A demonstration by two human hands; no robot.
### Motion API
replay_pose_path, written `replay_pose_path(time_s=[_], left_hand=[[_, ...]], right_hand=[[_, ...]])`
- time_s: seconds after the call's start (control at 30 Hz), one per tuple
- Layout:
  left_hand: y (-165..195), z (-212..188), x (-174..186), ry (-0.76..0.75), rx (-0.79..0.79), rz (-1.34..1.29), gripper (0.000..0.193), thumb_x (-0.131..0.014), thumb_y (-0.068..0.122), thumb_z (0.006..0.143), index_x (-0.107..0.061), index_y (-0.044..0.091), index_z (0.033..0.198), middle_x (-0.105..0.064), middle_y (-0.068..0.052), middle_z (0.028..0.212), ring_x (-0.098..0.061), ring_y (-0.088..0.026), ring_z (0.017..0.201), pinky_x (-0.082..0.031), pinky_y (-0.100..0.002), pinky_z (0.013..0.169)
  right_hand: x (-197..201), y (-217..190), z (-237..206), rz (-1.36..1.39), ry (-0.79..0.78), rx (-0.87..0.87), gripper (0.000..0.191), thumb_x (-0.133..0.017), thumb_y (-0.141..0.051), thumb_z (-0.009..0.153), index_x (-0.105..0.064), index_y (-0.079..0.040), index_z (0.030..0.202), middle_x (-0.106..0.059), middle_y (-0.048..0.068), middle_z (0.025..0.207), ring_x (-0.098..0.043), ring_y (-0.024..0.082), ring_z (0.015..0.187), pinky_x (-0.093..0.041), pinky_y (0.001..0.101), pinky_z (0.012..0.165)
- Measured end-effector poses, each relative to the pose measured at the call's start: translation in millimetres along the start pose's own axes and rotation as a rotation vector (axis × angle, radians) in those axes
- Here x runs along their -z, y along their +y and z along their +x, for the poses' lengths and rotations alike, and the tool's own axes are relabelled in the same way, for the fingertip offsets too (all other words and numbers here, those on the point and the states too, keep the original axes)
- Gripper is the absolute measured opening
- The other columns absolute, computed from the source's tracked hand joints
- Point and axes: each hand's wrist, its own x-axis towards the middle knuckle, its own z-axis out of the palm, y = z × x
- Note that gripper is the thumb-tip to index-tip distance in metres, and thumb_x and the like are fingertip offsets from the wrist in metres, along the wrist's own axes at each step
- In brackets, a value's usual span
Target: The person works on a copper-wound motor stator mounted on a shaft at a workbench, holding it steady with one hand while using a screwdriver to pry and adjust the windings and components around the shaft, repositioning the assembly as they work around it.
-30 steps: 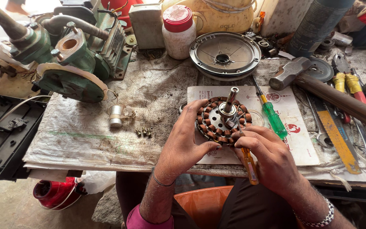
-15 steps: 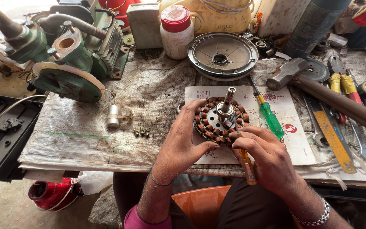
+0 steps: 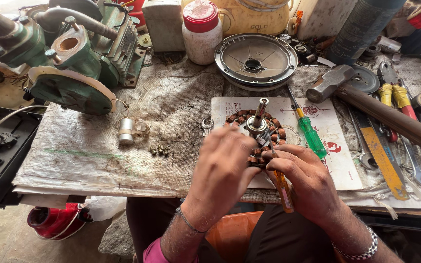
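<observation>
A round motor stator [image 3: 249, 127] with copper windings and an upright steel shaft lies on a printed paper sheet [image 3: 334, 160] at the bench's front edge. My left hand [image 3: 222, 173] is blurred and covers the stator's near left side, fingers curled over it. My right hand [image 3: 308, 182] rests on its right side and holds an orange-handled screwdriver [image 3: 282, 187], tip pointed into the windings. A green-handled screwdriver [image 3: 310, 131] lies on the paper just right of the stator.
A green pump motor [image 3: 74, 58] stands at the back left, a round metal cover [image 3: 255, 59] and a red-lidded white jar [image 3: 201, 31] at the back. A hammer [image 3: 366, 104], pliers and spanners lie right. A small capacitor [image 3: 125, 131] and screws [image 3: 159, 151] sit left.
My left hand has slid over the stator's near side and now blurs with motion. The right hand stays on the orange screwdriver at the windings.
</observation>
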Motion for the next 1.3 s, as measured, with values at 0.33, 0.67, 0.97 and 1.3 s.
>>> replay_pose_path(time_s=[0.33, 0.67, 0.97, 1.3], left_hand=[[-3, 2, -6, -0.008, -0.115, -0.149, 0.041, -0.067, 0.003, 0.086, -0.062, 0.001, 0.127, -0.073, -0.011, 0.109, -0.065, -0.032, 0.118, -0.052, -0.044, 0.102], [-4, 2, -3, -0.03, -0.129, -0.154, 0.044, -0.069, 0.004, 0.087, -0.06, 0.0, 0.13, -0.071, -0.012, 0.11, -0.065, -0.03, 0.117, -0.052, -0.042, 0.102], [-7, 1, -4, -0.038, -0.115, -0.151, 0.054, -0.077, 0.009, 0.082, -0.058, 0.002, 0.132, -0.069, -0.011, 0.116, -0.063, -0.03, 0.121, -0.05, -0.043, 0.101], [-12, 0, -7, -0.049, -0.085, -0.175, 0.058, -0.079, 0.01, 0.082, -0.058, 0.003, 0.135, -0.071, -0.01, 0.115, -0.063, -0.03, 0.12, -0.051, -0.042, 0.102]], right_hand=[[3, -3, 4, 0.003, 0.006, -0.011, 0.034, -0.074, -0.006, 0.077, -0.063, -0.009, 0.109, -0.072, 0.009, 0.117, -0.067, 0.033, 0.12, -0.054, 0.0443, 0.1], [2, -1, 1, 0.015, -0.003, -0.005, 0.035, -0.075, -0.006, 0.078, -0.063, -0.008, 0.111, -0.072, 0.008, 0.117, -0.067, 0.033, 0.119, -0.054, 0.0449, 0.1], [0, 2, -2, -0.007, -0.005, 0.003, 0.034, -0.075, -0.006, 0.078, -0.062, -0.008, 0.11, -0.072, 0.007, 0.125, -0.067, 0.034, 0.121, -0.054, 0.0454, 0.101], [1, 1, 0, -0.001, 0.002, 0.014, 0.036, -0.076, -0.006, 0.076, -0.061, -0.008, 0.109, -0.071, 0.007, 0.126, -0.067, 0.035, 0.12, -0.053, 0.0469, 0.101]])
